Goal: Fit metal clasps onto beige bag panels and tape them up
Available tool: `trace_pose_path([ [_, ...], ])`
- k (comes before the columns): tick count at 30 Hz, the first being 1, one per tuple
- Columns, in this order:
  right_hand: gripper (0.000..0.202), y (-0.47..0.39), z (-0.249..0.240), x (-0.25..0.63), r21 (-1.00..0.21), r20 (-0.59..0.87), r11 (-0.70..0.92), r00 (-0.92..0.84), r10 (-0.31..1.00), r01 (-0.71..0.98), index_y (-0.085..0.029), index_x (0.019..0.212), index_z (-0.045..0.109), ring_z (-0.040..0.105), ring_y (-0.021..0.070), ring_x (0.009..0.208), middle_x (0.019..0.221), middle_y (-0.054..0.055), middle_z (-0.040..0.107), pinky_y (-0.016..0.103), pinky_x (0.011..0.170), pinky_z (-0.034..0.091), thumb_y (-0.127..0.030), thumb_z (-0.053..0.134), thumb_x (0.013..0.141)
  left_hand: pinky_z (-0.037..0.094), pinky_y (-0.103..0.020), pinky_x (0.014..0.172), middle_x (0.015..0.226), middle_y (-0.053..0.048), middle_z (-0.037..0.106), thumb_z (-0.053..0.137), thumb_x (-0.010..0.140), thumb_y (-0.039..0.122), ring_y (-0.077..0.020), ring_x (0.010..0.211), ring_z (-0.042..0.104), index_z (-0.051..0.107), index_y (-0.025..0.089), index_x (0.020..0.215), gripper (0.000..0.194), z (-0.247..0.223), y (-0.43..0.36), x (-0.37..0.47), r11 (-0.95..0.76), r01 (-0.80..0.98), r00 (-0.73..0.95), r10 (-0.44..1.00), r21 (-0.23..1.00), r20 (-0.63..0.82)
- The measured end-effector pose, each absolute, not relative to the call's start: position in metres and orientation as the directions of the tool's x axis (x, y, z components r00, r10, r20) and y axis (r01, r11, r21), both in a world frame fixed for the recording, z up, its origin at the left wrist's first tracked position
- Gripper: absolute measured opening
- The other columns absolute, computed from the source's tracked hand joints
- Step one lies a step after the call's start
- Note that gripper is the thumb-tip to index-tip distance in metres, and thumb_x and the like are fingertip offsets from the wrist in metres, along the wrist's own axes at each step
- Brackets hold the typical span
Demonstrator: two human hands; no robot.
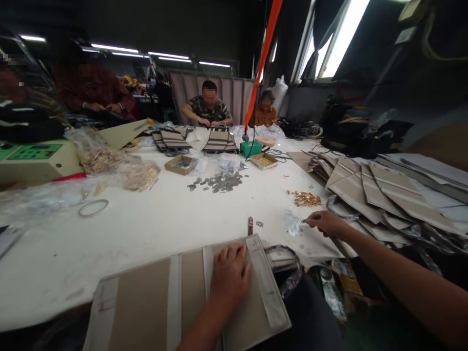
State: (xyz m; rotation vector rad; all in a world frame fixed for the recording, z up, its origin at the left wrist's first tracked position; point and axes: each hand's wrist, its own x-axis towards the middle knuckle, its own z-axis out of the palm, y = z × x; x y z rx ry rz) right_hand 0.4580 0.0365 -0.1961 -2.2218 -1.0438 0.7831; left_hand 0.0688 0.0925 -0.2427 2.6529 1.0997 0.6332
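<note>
My left hand [230, 273] lies with its fingers spread on a flat beige panel [146, 302] with pale strips, at the near edge of the table. A dark wrapped handle [292, 265] curves out from the panel's right side. Past its top edge stick out a brown tab [250, 225] and a small metal plate [260, 224]. To the right, my right hand [323, 223] pinches a small dark piece [304, 221] between thumb and fingertips. Beside that piece is a pile of small clear or silvery pieces [293, 223], with gold parts [307, 198] behind it.
Grey metal plates [223, 182] and two cardboard trays [263, 161] occupy the mid-table. Stacked panels [380, 190] fill the right side. A ring [93, 208], plastic bags [120, 165] and a machine [44, 158] are at left. Several people sit beyond, and an orange strip [261, 63] hangs down.
</note>
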Motion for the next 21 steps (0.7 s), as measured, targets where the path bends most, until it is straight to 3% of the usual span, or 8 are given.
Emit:
trace_pose_path([
  [5,0.028,0.047,-0.174,0.432,-0.660,-0.219,-0.523,0.527,0.821,0.540,-0.014,0.082,0.070,0.049,0.0110,0.047,0.058,0.002,0.061,0.023,0.043,0.038,-0.041,0.061,0.085,0.040,-0.048,0.104,0.136,-0.009,0.060,0.058,0.094,0.028,-0.0286,0.122,0.050,0.055,0.021,0.141,0.047,-0.240,0.092,0.068,-0.690,0.616,0.636,0.720,0.380,0.276],
  [12,0.028,0.067,-0.166,0.296,-0.721,-0.281,-0.401,0.290,0.915,0.565,-0.015,0.079,0.071,0.050,0.0103,0.046,0.057,0.000,0.061,0.023,0.047,0.036,-0.039,0.059,0.086,0.040,-0.049,0.102,0.136,-0.009,0.059,0.057,0.095,0.030,-0.0290,0.121,0.049,0.054,0.022,0.140,0.045,-0.240,0.092,0.068,-0.691,0.604,0.644,0.717,0.397,0.268],
  [17,0.021,0.083,-0.185,0.257,-0.597,-0.163,-0.268,0.212,0.964,0.757,-0.017,0.069,0.069,0.057,0.0143,0.065,0.064,0.001,0.065,0.025,0.060,0.037,-0.030,0.058,0.082,0.041,-0.048,0.102,0.135,-0.009,0.060,0.057,0.096,0.031,-0.0291,0.122,0.050,0.055,0.021,0.137,0.041,-0.239,0.093,0.066,-0.689,0.594,0.644,0.717,0.414,0.269],
  [21,0.022,0.085,-0.195,0.261,-0.521,-0.144,-0.252,0.207,0.968,0.815,-0.018,0.064,0.064,0.057,0.0149,0.067,0.066,0.001,0.065,0.026,0.062,0.035,-0.029,0.056,0.081,0.041,-0.049,0.102,0.134,-0.009,0.061,0.058,0.096,0.033,-0.0296,0.121,0.050,0.055,0.020,0.135,0.041,-0.241,0.094,0.065,-0.688,0.588,0.640,0.717,0.425,0.276],
])
